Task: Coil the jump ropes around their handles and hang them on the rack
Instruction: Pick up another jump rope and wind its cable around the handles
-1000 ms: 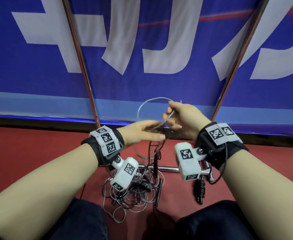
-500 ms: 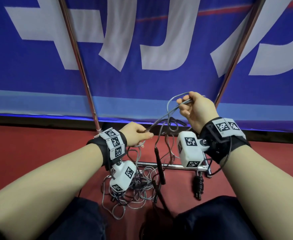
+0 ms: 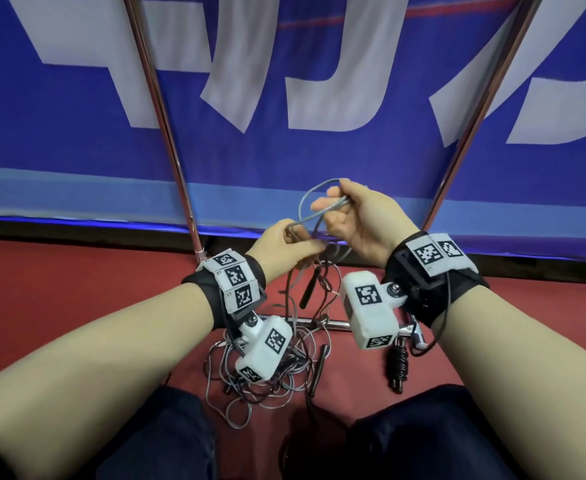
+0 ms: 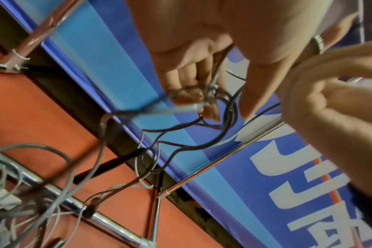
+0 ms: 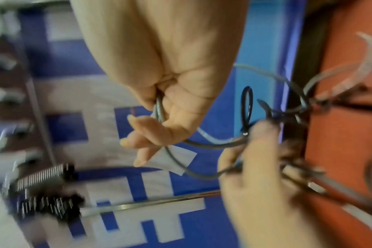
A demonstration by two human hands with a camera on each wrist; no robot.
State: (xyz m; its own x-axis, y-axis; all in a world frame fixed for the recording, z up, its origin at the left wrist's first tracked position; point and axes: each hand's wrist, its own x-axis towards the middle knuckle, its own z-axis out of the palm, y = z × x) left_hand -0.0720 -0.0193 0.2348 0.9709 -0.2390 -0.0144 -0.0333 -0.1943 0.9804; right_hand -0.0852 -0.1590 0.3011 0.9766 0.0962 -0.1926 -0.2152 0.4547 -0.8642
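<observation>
My right hand (image 3: 333, 206) pinches a loop of the grey jump rope (image 3: 303, 202) between thumb and fingers, held above the floor. Just below and to its left, my left hand (image 3: 295, 244) grips the same bundle of grey and dark cords. In the right wrist view the grey rope (image 5: 159, 109) runs through my curled right fingers (image 5: 151, 132). A black handle (image 3: 309, 289) dangles below the hands. In the left wrist view my left fingers (image 4: 187, 83) curl round the cords, and the black handle (image 4: 117, 162) hangs beneath.
A tangle of grey and dark ropes (image 3: 260, 379) lies on the red floor by the rack's chrome base bar (image 3: 333, 323). A coiled black rope (image 3: 397, 365) sits at the bar's right end. Two slanted rack poles (image 3: 160, 109) stand before a blue banner. My knees are at the bottom.
My left hand has risen and my right hand has moved left, so the two hands now meet on the rope. The black handle hangs higher than before.
</observation>
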